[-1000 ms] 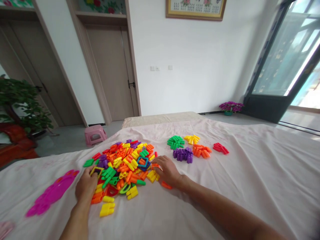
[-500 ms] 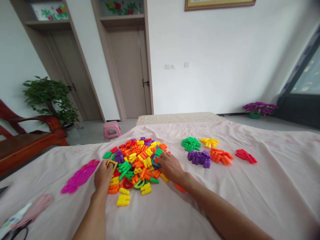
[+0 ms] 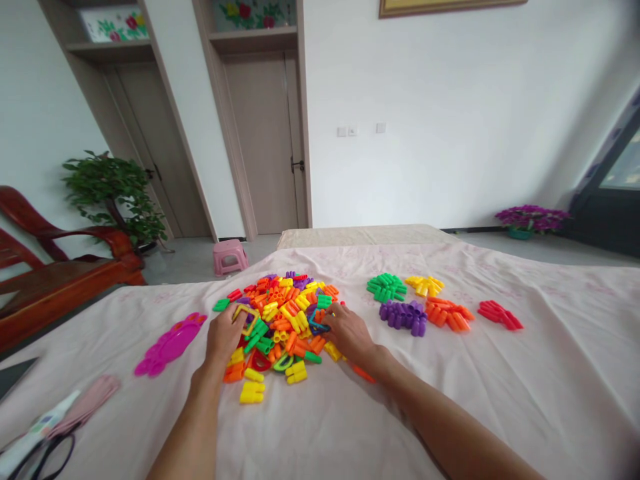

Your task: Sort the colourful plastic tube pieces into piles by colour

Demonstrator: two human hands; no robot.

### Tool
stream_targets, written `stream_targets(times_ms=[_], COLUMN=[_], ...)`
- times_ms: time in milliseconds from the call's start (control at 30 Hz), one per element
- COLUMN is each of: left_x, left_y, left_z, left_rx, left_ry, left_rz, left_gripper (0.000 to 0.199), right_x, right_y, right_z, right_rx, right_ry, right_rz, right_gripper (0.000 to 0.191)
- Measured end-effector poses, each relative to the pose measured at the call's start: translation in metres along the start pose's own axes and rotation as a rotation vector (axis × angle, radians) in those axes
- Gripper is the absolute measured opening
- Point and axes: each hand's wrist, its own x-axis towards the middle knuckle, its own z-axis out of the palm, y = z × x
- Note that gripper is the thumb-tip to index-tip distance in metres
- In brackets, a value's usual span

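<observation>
A mixed pile of plastic toy building pieces (image 3: 280, 313) in red, orange, yellow, green and purple lies on the cloth between my hands. At its left edge, my left hand (image 3: 223, 339) pinches a yellow square frame piece (image 3: 255, 321) between thumb and fingers. The frame is tilted above green and purple pieces. On the right side of the pile, my right hand (image 3: 351, 333) has its fingers closed at a blue frame piece (image 3: 315, 325), partly hidden by the fingers. A green piece (image 3: 325, 302) lies just behind those fingertips.
Separate groups sit to the right: green pieces (image 3: 387, 287), yellow (image 3: 425, 286), purple (image 3: 403, 317), orange (image 3: 449, 314) and red (image 3: 500, 314). A magenta plastic tray (image 3: 167, 348) lies left. Nearer are glasses (image 3: 59, 457), a white tube (image 3: 37, 430) and a pink pouch (image 3: 90, 400).
My left hand has moved a little right, bringing the yellow frame up and over the pile's edge. My right hand stays at the blue piece. The whole view has shifted slightly.
</observation>
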Motion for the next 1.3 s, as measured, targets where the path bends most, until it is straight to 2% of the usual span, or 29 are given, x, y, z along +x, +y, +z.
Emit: stream_targets(times_ms=[100,167,300,400,500,600,733,867,967,1067,1167,1233,1300], left_x=[-0.003,-0.006,-0.012,-0.019,-0.026,-0.031,-0.036,-0.036,-0.026,-0.009,0.006,0.009,0.008], left_y=[0.016,0.025,0.044,0.061,0.074,0.083,0.091,0.099,0.091,0.062,0.021,-0.004,-0.022], left_z=[0.002,0.004,0.011,0.014,0.017,0.021,0.024,0.013,-0.011,-0.042,-0.068,-0.076,-0.079], left_rx=[-0.022,-0.04,-0.098,-0.123,-0.147,-0.156,-0.165,-0.163,-0.198,-0.179,-0.004,0.082,0.082], left_ry=[-0.072,-0.114,-0.169,-0.201,-0.202,-0.22,-0.283,-0.404,-0.374,-0.228,-0.154,-0.173,-0.245], left_rz=[0.087,0.145,0.237,0.339,0.485,0.606,0.651,0.495,0.359,0.23,0.065,-0.061,-0.149], left_gripper=[0.025,0.024,0.025,0.03,0.045,0.06,0.062,0.054,0.05,0.046,0.039,0.032,0.025], right_x=[0.001,0.0,0.001,0.003,0.003,0.001,0.0,-0.001,-0.006,-0.015,-0.021,-0.022,-0.022], right_y=[-0.001,0.0,-0.001,-0.004,-0.008,-0.012,-0.019,-0.026,-0.031,-0.04,-0.055,-0.064,-0.071], right_z=[0.003,0.005,0.013,0.019,0.018,0.011,0.004,0.005,0.0,-0.01,-0.017,-0.015,-0.011], right_rx=[0.013,0.115,0.505,0.788,0.935,0.974,1.002,1.084,0.953,0.701,0.451,0.313,0.213], right_ry=[0.011,0.059,0.21,0.217,0.159,0.137,0.103,0.084,0.15,0.126,0.03,-0.002,-0.021], right_rz=[0.017,0.031,0.136,0.21,0.172,0.098,-0.032,0.012,0.048,-0.167,-0.366,-0.391,-0.394], right_gripper=[0.013,0.007,0.003,0.006,0.014,0.021,0.025,0.027,0.027,0.015,0.016,0.02,0.024])
